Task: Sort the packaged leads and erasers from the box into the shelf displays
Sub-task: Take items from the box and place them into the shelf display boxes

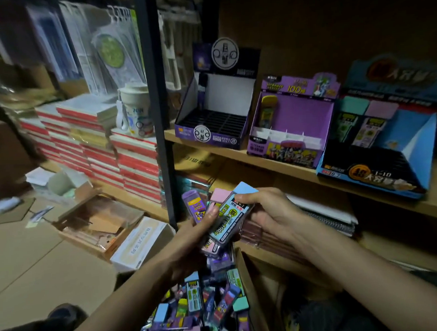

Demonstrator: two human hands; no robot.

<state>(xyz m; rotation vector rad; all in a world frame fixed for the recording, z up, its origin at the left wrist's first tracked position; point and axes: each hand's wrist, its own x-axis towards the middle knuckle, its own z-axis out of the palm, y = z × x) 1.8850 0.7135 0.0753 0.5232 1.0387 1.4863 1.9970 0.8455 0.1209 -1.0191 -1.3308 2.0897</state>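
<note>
The cardboard box (249,288) sat nearest, heaped with loose lead packs (195,305). Above it the left hand (191,234) gripped a small fan of packs, among them a purple pack (195,205) and a pink-capped pack (218,198), seemingly spread so the labels could be read. The right hand (271,213) pinched the blue-capped pack (232,213) on top, probably to draw it off for the blue display (420,137) on the shelf (237,153), where similar packs already stood.
</note>
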